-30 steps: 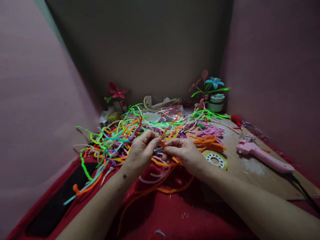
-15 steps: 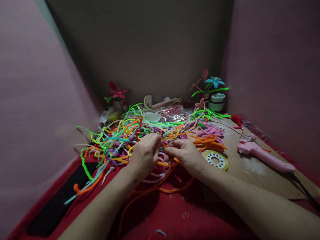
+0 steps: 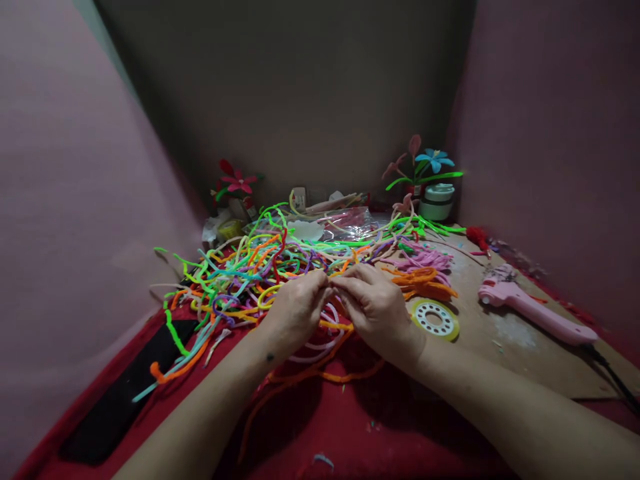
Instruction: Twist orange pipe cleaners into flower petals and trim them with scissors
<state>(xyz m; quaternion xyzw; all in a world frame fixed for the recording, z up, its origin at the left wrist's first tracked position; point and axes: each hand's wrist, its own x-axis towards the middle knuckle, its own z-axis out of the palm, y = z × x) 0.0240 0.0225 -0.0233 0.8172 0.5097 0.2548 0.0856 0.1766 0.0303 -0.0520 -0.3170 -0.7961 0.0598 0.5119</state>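
My left hand (image 3: 297, 307) and my right hand (image 3: 377, 313) meet in the middle, fingertips pinched together and touching. Whatever lies between the fingers is hidden by them. Behind and to the left spreads a tangled pile of fuzzy pipe cleaners (image 3: 245, 275) in many colours. Below the hands, a long orange pipe cleaner (image 3: 345, 379) curves over the red cloth (image 3: 390, 433). Close to my right hand are a bundle of orange pipe cleaners (image 3: 425, 287), a pink bundle (image 3: 425, 259) and a tape roll (image 3: 421, 319) with a white, holed core.
A pink glue gun (image 3: 540, 313) with a black cord rests on a brown board (image 3: 480, 363) at right. A flat black object (image 3: 125, 393) lies at left. Along the back stand pipe-cleaner flowers (image 3: 435, 159), a lidded pot (image 3: 437, 202) and clear plastic packaging (image 3: 350, 223).
My right hand has turned so its back faces up more, and its fingers have closed in against my left fingertips. The left hand stays almost in place. The view has shifted slightly.
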